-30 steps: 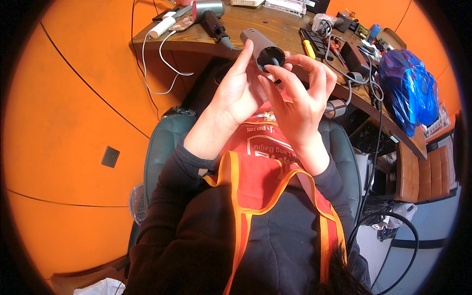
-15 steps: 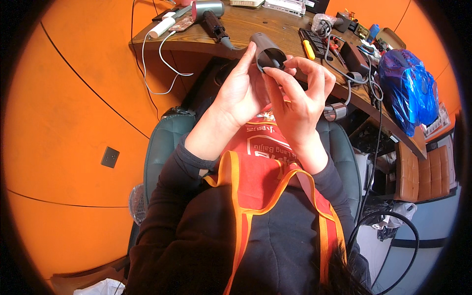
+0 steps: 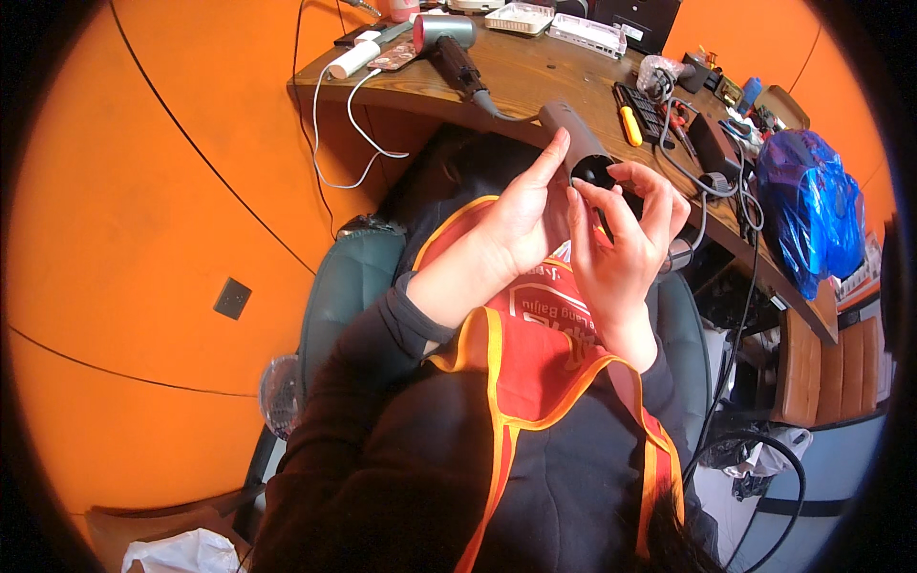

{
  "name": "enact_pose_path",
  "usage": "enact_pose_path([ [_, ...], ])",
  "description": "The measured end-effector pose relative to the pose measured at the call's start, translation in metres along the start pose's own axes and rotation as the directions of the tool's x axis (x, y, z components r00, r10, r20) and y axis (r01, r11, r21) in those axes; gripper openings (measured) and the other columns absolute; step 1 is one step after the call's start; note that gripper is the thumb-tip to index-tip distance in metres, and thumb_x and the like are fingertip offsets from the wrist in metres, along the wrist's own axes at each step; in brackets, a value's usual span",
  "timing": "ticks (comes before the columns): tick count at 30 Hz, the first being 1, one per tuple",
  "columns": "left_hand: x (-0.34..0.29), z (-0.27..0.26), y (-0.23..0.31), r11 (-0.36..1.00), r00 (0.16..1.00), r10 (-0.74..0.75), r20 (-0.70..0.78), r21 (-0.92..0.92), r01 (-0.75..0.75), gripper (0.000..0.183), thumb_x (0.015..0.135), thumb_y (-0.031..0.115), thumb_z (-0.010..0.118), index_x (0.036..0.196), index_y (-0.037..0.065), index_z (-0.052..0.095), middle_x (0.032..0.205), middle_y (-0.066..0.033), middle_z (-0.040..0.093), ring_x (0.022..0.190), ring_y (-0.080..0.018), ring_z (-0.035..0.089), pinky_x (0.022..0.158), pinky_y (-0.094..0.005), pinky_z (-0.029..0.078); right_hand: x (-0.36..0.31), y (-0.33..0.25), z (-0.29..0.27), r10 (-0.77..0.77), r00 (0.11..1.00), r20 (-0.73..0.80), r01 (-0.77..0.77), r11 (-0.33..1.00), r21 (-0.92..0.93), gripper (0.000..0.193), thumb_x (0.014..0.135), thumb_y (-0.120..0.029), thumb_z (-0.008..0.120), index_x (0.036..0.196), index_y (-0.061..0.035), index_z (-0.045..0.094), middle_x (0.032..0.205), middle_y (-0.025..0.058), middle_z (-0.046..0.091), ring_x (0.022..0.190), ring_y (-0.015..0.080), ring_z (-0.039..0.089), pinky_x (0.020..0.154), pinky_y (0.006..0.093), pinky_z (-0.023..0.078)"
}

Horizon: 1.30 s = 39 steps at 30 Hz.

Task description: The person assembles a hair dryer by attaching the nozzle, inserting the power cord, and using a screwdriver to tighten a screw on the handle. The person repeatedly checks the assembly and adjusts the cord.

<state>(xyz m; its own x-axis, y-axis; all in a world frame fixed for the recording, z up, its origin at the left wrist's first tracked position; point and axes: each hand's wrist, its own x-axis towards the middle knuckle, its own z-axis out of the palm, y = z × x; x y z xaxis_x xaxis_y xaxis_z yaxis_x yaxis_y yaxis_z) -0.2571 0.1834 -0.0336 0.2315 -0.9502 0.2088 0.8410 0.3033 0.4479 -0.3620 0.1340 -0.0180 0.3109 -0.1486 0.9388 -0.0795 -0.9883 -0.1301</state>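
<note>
My left hand (image 3: 523,215) is wrapped round a grey cylindrical tube (image 3: 571,129) that looks like a hair dryer's handle shell. Its dark open end tilts down toward me. At that end my right hand (image 3: 626,234) has its thumb and fingertips bent in against the rim, with a dark part inside the opening; what they pinch is too small to make out. On the desk beyond lies a grey-and-pink hair dryer (image 3: 447,34), its dark inner stem (image 3: 457,69) bare. A grey cord (image 3: 501,113) runs from the stem toward the tube's far end.
The wooden desk (image 3: 521,76) carries a white power strip (image 3: 353,59), a yellow-handled tool (image 3: 630,126), a black tray (image 3: 650,113) and tangled cables. A blue plastic bag (image 3: 812,210) sits at its right edge. An orange wall stands at left; a green chair (image 3: 339,296) is behind my arms.
The whole view has shifted, so desk, hands and tube sit lower and further right in the picture. My hands keep about the same hold at the tube.
</note>
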Motion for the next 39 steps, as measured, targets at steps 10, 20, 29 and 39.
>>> enact_pose_path([
  [10, 0.001, -0.003, -0.003, 0.998, 0.997, 0.033, -0.071, 0.047, -0.030, 0.044, 0.090, 0.044, 0.045, 0.113, 0.007, 0.047, 0.096, -0.0110, 0.060, 0.090, -0.0219, 0.060, 0.079, -0.0349, 0.050, -0.003, -0.004, -0.003, 0.041, 0.999, -0.018, -0.043, 0.996, -0.074, 0.015, 0.063, -0.008, 0.072, 0.076, -0.0097, 0.065, 0.102, 0.0070, 0.054, 0.096, 0.0245, 0.042, 0.080, 0.0323, 0.034],
  [20, 0.001, -0.010, -0.005, 0.981, 0.992, 0.065, -0.113, 0.191, -0.042, 0.039, 0.090, 0.043, 0.046, 0.108, 0.008, 0.050, 0.094, -0.0085, 0.060, 0.085, -0.0180, 0.059, 0.076, -0.0318, 0.049, -0.003, -0.005, -0.007, 0.044, 0.999, 0.023, -0.042, 0.994, -0.104, 0.016, 0.062, -0.008, 0.071, 0.075, -0.0098, 0.063, 0.102, 0.0053, 0.054, 0.096, 0.0245, 0.043, 0.081, 0.0352, 0.032],
  [29, -0.004, 0.006, -0.011, 0.978, 0.972, 0.125, -0.201, 0.192, -0.086, 0.032, 0.088, 0.035, 0.054, 0.105, 0.007, 0.051, 0.092, -0.0065, 0.059, 0.085, -0.0162, 0.059, 0.078, -0.0302, 0.049, -0.005, -0.011, -0.008, 0.017, 1.000, 0.015, -0.012, 0.963, -0.270, 0.016, 0.058, -0.009, 0.070, 0.070, -0.0122, 0.060, 0.101, 0.0033, 0.055, 0.097, 0.0236, 0.045, 0.083, 0.0369, 0.031],
  [39, -0.005, 0.006, -0.015, 0.964, 0.960, 0.146, -0.240, 0.251, -0.084, 0.026, 0.088, 0.032, 0.056, 0.100, 0.009, 0.053, 0.092, -0.0037, 0.057, 0.083, -0.0128, 0.056, 0.074, -0.0274, 0.048, -0.008, -0.011, -0.008, 0.019, 0.997, 0.075, 0.005, 0.952, -0.306, 0.018, 0.055, -0.007, 0.068, 0.069, -0.0109, 0.056, 0.097, 0.0004, 0.055, 0.095, 0.0215, 0.047, 0.081, 0.0353, 0.028],
])
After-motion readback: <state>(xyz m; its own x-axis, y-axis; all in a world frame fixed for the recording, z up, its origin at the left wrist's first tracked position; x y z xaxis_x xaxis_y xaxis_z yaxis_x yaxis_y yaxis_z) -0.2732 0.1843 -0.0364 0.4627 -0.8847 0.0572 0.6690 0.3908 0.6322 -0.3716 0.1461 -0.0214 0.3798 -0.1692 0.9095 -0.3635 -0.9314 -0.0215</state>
